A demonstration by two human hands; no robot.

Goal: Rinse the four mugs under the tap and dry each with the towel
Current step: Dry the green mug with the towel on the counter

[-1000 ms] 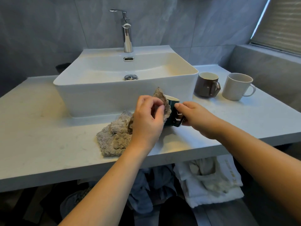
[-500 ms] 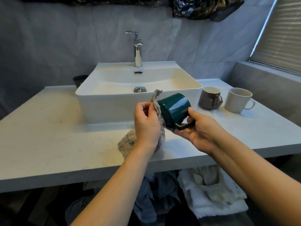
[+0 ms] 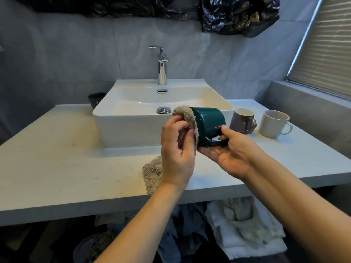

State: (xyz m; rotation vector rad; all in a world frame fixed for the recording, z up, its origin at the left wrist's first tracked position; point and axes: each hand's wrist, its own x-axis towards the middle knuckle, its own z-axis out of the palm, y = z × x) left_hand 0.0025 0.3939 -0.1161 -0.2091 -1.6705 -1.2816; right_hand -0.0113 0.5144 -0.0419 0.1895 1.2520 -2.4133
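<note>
1. Green mug (image 3: 208,123) held on its side, above the counter (image 3: 57,158) and in front of the sink (image 3: 133,130) front wall, mouth facing left, base to the right. Small lettering on the wall near the base, too small to read for sure.
2. Right hand (image 3: 229,154) grips the green mug by the handle: thumb on top near the base, fingers curled under the handle, palm up beneath.
3. Left hand (image 3: 178,150) clenched on the towel (image 3: 187,122), thumb + fingers pinching the cloth against the mug rim. Towel covers the mug mouth; can't tell how far in it goes.
4. Rest of the towel hangs behind the left hand and bunches on the counter near the front edge, approx centre.
5. Brown mug (image 3: 242,120) upright on the counter just right of the sink, handle toward the right/front.
6. White mug (image 3: 273,124) upright right of the brown one, near but apart, handle pointing right.
7. Dark mug (image 3: 96,99) at the counter's back edge, left of the sink, partly hidden by the sink corner.
8. Tap (image 3: 162,67) at sink back, centre; no water visible.
9. Black plastic sheet (image 3: 239,14) hangs on the wall up top.
10. Laundry pile (image 3: 243,224) under the counter, white + blue-grey cloth.
</note>
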